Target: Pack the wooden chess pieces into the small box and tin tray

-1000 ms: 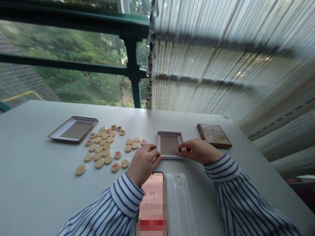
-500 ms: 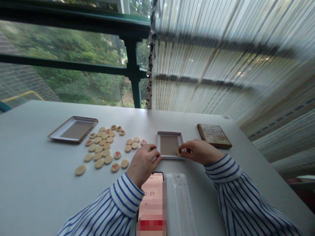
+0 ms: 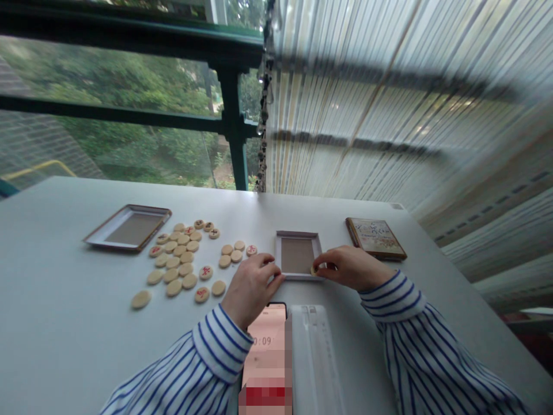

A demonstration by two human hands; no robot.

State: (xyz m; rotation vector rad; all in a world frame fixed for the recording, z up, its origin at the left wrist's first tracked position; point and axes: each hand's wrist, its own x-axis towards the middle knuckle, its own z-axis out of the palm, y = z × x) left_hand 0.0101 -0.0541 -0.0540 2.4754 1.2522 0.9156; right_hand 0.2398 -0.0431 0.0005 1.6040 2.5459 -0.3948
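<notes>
A shallow cardboard box (image 3: 297, 255) lies open in front of me, its grey-brown bottom showing. My left hand (image 3: 252, 283) is closed at the near left corner, fingers and thumb on the box's edge. Between the fingertips of my right hand (image 3: 352, 268) is a round wooden Chinese chess piece (image 3: 314, 270) with a dark character, held inside the near right corner. To the left lie several loose wooden discs (image 3: 185, 269), some face down and plain, others marked in red or black.
A box lid (image 3: 137, 229) lies inside up at the far left. On the right lies a flat decorated box (image 3: 375, 237). A phone showing a timer (image 3: 264, 340) and a white translucent case (image 3: 317, 357) lie close to me. Windows and a string curtain (image 3: 367, 104) border the table.
The chess piece has shifted slightly and tilted in my right fingertips at the box's near right corner. My left hand keeps its place.
</notes>
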